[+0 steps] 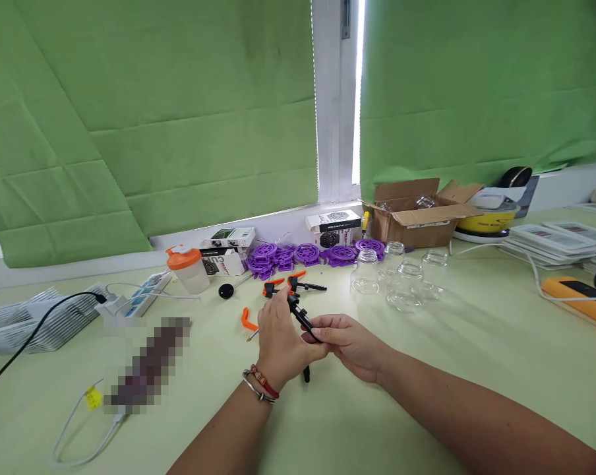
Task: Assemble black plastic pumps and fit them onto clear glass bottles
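Both hands meet over the middle of the table, around a slim black plastic part (304, 319) with small raised fittings along it. My left hand (284, 340), with bracelets at its wrist, is closed around the part's upper end and side. My right hand (350, 342) pinches its lower end between thumb and fingers. Below the hands a black rod tip (306, 375) sticks out; what it joins is hidden. Just beyond lie black pieces with orange levers (308, 285). A loose orange lever (248, 319) and a thin metal rod (252, 335) are left of my left hand.
Purple plastic discs (308, 254) line the back, before printed boxes (332, 224). Clear jars (405, 287) and an open carton (417, 221) stand right of them. An orange-lidded cup (188, 269), a power strip (149, 293) and white cables are at left. White stacks (550, 244) sit far right.
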Demonstrator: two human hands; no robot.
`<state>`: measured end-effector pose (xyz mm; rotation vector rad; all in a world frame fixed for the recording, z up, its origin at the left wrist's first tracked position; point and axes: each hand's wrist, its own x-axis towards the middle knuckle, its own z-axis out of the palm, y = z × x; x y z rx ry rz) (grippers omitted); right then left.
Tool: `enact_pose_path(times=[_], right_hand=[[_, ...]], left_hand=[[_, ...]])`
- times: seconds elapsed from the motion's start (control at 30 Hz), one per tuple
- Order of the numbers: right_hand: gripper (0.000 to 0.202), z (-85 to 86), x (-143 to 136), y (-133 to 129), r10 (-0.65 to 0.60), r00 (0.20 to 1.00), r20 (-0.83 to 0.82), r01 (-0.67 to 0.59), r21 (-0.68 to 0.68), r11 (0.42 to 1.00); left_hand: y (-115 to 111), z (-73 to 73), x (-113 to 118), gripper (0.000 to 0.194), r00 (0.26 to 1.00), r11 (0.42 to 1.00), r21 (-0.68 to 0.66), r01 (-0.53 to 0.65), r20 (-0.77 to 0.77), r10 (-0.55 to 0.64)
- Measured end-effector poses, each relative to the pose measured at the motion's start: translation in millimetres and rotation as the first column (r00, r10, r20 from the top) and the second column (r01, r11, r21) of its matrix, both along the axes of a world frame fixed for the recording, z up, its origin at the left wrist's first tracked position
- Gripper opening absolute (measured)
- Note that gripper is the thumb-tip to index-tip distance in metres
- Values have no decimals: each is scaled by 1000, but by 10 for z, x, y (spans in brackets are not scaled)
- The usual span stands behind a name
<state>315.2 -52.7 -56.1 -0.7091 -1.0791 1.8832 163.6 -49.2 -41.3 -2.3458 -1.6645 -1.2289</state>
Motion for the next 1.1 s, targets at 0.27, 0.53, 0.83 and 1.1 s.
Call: enact_pose_path(times=[0.27, 0.53, 0.83, 1.1], right_hand=[[20, -4, -4, -22, 27, 1000, -10, -27, -47, 999], [23, 12, 24, 25, 14, 1000, -12, -15, -25, 1000], [26, 2, 13, 18, 39, 999, -19, -39, -8, 999], [41, -72, 85, 223, -174, 960, 221, 127, 214, 969]], left_hand=[[-19, -3, -34, 116, 986, 991, -73, 110, -117, -118], [-19, 5, -76, 103, 989, 987, -94, 133, -54, -138], [-37, 21, -66, 94, 992, 989, -79, 127, -9, -128], [77, 96, -227, 92, 999, 1000, -7, 6, -33, -6]])
